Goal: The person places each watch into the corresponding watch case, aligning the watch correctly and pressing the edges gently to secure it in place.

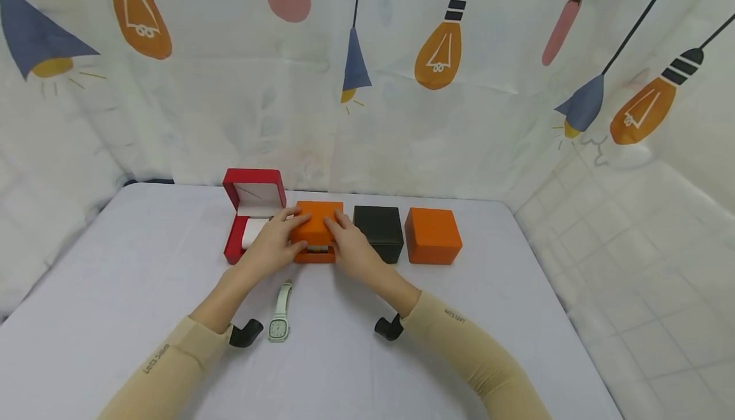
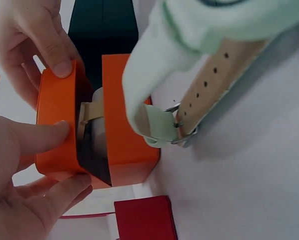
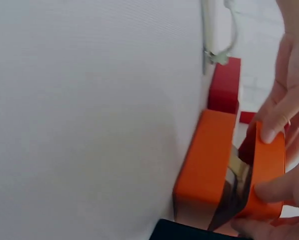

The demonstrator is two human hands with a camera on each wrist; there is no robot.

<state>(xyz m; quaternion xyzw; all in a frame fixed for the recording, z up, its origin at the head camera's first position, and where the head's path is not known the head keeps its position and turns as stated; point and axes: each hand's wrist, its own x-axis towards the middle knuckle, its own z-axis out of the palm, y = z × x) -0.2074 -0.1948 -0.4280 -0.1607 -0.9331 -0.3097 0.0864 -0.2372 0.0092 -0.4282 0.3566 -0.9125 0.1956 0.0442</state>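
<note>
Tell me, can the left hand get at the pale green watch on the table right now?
Probably yes, once the left hand lets go of the orange lid it grips: the pale green watch lies nearby with nothing on top of it.

On the white table (image 1: 344, 369), a far row runs left to right: open red box (image 1: 234, 242), part-open orange box (image 1: 318, 231), dark box (image 1: 378, 228), closed orange box (image 1: 434, 235). A pale green watch (image 1: 279, 324) lies nearer, left of centre.
</note>
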